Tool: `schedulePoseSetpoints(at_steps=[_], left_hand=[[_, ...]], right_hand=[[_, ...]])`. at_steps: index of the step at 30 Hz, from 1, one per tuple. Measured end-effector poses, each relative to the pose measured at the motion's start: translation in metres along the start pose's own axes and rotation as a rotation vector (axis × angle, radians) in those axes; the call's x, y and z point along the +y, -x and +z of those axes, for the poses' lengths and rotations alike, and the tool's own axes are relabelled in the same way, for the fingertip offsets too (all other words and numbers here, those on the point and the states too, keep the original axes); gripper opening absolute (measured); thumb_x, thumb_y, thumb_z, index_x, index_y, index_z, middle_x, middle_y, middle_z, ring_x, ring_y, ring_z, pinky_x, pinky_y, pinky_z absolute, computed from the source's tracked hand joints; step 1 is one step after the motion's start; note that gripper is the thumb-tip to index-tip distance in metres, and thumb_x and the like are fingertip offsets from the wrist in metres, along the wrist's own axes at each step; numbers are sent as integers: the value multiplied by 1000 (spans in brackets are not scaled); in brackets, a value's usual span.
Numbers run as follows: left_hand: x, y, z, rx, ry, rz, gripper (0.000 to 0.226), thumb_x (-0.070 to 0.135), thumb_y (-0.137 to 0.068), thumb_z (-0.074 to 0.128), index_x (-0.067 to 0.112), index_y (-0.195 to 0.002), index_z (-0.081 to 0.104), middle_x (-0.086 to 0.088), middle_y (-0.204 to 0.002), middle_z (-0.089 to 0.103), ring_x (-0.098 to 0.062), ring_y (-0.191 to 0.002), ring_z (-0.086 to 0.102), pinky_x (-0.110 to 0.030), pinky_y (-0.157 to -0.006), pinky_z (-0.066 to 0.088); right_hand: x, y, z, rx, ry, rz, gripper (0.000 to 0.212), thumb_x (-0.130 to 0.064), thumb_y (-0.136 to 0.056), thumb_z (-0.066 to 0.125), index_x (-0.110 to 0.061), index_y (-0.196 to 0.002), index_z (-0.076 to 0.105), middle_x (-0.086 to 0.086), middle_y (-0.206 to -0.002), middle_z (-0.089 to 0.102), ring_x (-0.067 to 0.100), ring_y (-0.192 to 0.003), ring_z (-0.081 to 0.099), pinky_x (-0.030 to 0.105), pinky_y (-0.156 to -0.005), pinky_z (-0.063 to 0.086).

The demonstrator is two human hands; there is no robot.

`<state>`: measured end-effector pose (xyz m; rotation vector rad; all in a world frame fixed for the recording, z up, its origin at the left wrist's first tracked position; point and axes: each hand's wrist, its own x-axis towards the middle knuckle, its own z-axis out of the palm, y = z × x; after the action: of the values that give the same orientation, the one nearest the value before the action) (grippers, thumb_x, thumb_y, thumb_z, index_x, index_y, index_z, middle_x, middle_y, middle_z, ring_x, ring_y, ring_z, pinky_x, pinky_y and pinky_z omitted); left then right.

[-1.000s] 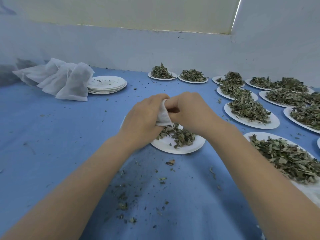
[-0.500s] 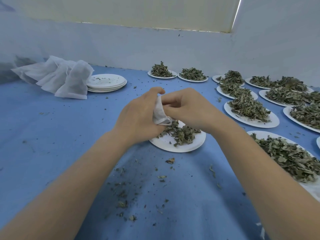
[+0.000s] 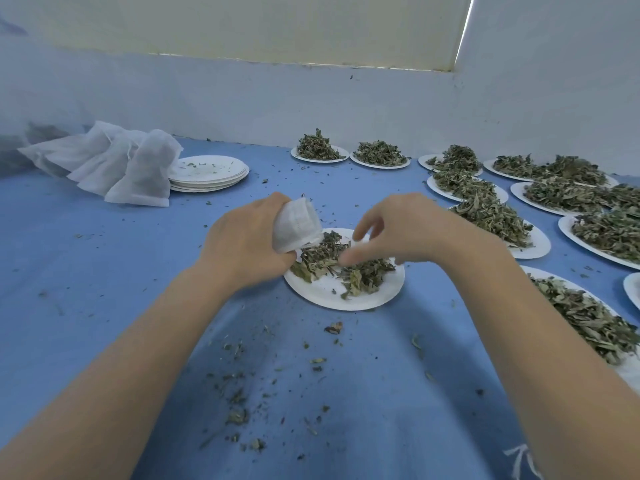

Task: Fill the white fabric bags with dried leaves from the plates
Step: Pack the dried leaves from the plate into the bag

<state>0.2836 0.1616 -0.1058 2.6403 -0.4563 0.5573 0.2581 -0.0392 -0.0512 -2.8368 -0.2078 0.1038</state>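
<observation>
White fabric bag [image 3: 298, 225] sits gripped in the left hand [image 3: 242, 244] at frame centre, just over the plate's dried green leaves [image 3: 341, 268], so the loosely open, blurred right hand [image 3: 394, 233] can gather them.

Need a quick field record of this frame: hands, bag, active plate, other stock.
left hand: grips the small white bag above the plate's left edge
right hand: fingers spread, reaching down onto the leaves, grip unclear
active plate: partly covered with leaves, near part bare
full plates: many, right and far side
empty plates: stacked, far left
filled bags: piled beside the stack
cloth: blue, strewn with leaf crumbs
</observation>
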Motion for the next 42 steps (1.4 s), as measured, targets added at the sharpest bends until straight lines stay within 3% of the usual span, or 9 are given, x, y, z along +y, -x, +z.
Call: schedulePoseSetpoints(at_steps=[3,7,12,20,26,30,35,38,42], left_hand=[[-1,0,1,21,-23,6,52,32,-71,69,23,-119,48,-1,-106,60,-30,-94,55,-30,-69,37],[0,-1,0,38,-23,24,51,30,-71,69,22,-117,49,-1,-104,61,-31,-92,55,-31,-69,38],[-1,-1,-1,17,-34,29,53,30,-71,68,23,-119,48,0,-106,60,-29,-95,54,-30,-70,37],[-2,-1,2,-17,-61,67,52,32,-71,70,24,-117,48,1,-105,59,-29,-91,55,-29,-66,36],[7,1,5,10,-39,106,53,31,-68,70,23,-116,49,2,-101,60,-28,-87,55,-29,-63,33],[12,2,9,16,-67,132,48,34,-71,68,18,-111,48,1,-95,59,-26,-79,53,-30,-60,32],[14,2,5,30,39,62,55,45,-66,62,20,-113,49,2,-92,57,-25,-79,54,-33,-60,41],[12,1,4,42,76,46,50,38,-69,66,21,-113,49,1,-96,60,-27,-85,56,-33,-64,43],[14,2,4,42,58,71,50,36,-70,69,23,-114,50,2,-97,61,-26,-84,57,-31,-62,40]], right_hand=[[-5,1,9,-188,97,45,53,-63,-58,77,-32,-99,64,-5,-88,69,5,-57,67,20,-51,42],[-6,-8,24,-115,183,25,37,-35,-71,74,-16,-102,70,6,-95,71,17,-83,67,18,-51,38],[-2,-5,10,-18,49,-67,24,-22,-79,70,-21,-103,72,1,-89,71,13,-78,61,13,-52,41],[0,5,-3,117,-403,-199,20,-14,-82,70,-27,-98,68,3,-90,72,7,-77,69,24,-89,50],[-12,-2,7,200,-166,-217,23,-20,-81,72,-31,-101,71,-11,-77,62,7,-79,57,4,-67,39],[-19,-1,13,238,-265,-301,22,-17,-78,73,-27,-98,73,-3,-88,72,11,-84,65,23,-80,48],[-18,1,12,173,-483,-323,29,-15,-79,71,-33,-102,70,-13,-87,72,-3,-84,65,22,-84,51],[-19,1,12,186,-428,-345,27,-19,-84,66,-43,-95,67,-2,-90,73,13,-90,66,35,-87,50],[-20,-2,14,257,-243,-363,22,-15,-86,63,-29,-100,74,2,-84,73,12,-73,59,21,-70,45]])
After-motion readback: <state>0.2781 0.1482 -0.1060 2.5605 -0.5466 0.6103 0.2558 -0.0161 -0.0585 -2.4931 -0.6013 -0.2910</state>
